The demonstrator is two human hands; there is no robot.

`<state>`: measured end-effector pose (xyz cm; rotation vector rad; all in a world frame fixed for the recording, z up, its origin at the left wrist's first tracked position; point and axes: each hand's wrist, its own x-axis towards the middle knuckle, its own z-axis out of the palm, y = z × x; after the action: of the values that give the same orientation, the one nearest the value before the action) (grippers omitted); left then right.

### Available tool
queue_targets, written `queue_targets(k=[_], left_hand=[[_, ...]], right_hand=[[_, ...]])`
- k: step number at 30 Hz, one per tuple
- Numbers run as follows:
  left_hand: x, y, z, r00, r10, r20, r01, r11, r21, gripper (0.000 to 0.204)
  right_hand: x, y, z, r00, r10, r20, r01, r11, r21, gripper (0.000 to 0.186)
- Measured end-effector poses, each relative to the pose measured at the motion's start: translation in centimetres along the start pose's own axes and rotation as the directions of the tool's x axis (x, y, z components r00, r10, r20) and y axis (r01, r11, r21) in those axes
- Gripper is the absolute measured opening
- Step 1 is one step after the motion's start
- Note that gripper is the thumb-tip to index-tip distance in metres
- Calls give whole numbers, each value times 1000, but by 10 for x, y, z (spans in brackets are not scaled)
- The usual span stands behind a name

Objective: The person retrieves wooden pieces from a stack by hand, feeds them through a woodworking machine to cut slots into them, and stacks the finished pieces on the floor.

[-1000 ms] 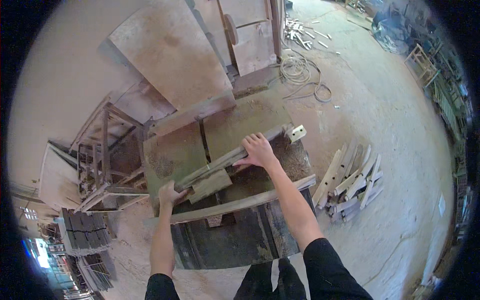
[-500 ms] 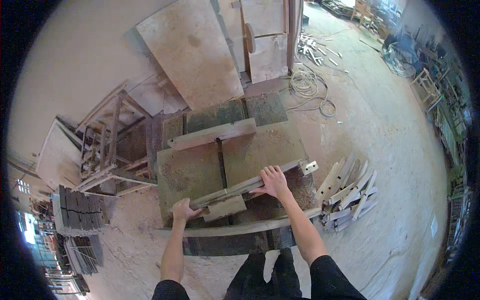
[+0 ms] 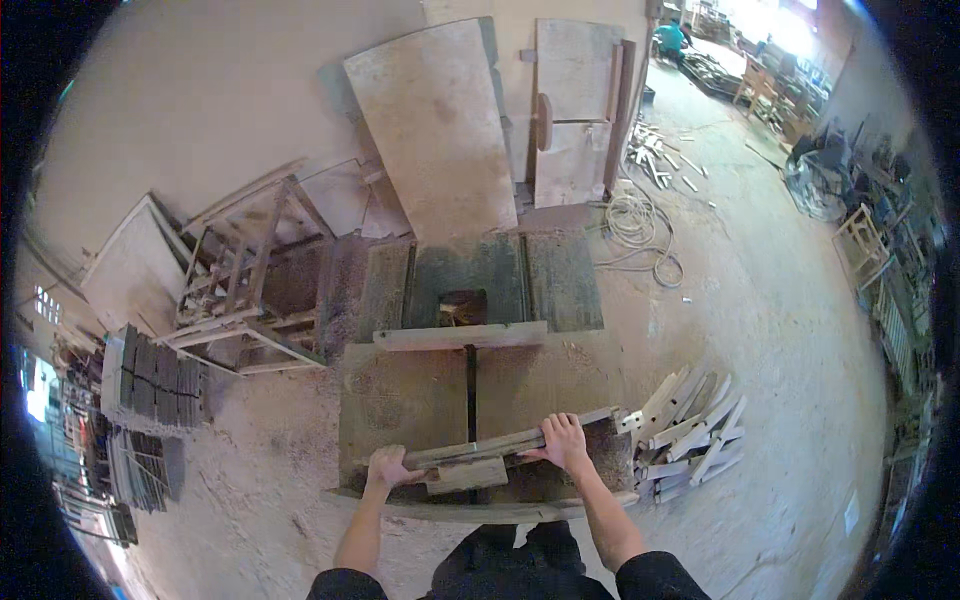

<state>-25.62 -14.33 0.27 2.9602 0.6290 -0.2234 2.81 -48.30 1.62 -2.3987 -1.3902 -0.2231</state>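
Observation:
My left hand (image 3: pixel 388 467) is closed round the left end of a long wooden bar (image 3: pixel 500 441) near me. My right hand (image 3: pixel 562 442) grips the same bar further right, fingers over its top. Beside its right end shows a pale wood end with holes (image 3: pixel 629 422). A short wooden block (image 3: pixel 468 475) sits against the bar's near side, between my hands. The bar crosses a flat wooden sled (image 3: pixel 405 390), which has a dark slot (image 3: pixel 472 390) down its middle. A wooden rail (image 3: pixel 460 336) spans the sled's far edge. Whether a separate strip lies along the bar, I cannot tell.
Beyond the sled, the dark machine table (image 3: pixel 565 280) has a square opening (image 3: pixel 463 308). Wood strips (image 3: pixel 700 430) are heaped at the right. A wooden frame (image 3: pixel 250 280) and stacked slats (image 3: pixel 150 380) stand left. Coiled hose (image 3: pixel 635 222) lies on the floor; a person (image 3: pixel 670 38) is far off.
The sled has slid toward me with both hands on its bar, uncovering the opening in the table behind it. The whole view has tilted up.

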Motion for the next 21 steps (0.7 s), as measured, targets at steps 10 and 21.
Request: queue_targets(k=[10,21], left_hand=[[-25,-8,-54,977,-70,202,119,964,-239,69],[-68,-104,6,899,-419,124,437,870,-227,34]], right_hand=[[-7,0,-2,998,13,-54,-11,999,37,77],[-10,6,15,995,43,-93,-33,994,103,70]])
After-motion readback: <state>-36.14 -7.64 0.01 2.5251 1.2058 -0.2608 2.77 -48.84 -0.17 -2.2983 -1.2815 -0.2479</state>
